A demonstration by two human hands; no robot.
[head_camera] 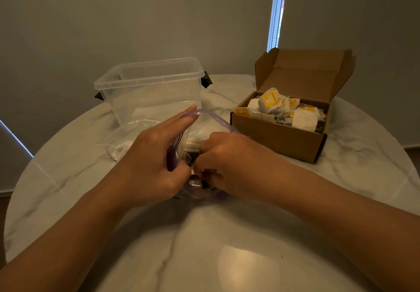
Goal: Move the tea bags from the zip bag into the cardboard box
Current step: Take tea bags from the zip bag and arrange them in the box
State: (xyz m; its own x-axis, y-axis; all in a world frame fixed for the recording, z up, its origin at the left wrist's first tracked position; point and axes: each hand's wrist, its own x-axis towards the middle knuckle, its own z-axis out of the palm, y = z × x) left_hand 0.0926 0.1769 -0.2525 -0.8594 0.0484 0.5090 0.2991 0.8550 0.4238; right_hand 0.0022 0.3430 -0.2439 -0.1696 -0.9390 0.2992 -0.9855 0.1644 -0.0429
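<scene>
Left hand (156,155) pinches bag (131,132) rim open; right hand (227,155) curled inside, grasp hidden. Keep mouth wide; lift tea bags (200,138) clear toward box (279,137).

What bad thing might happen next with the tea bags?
The cardboard box is already heaped, so more tea bags might slide off onto the table. Their loose strings could tangle and drag others out. The zip bag might flop shut if the left hand lets go of its rim.
</scene>
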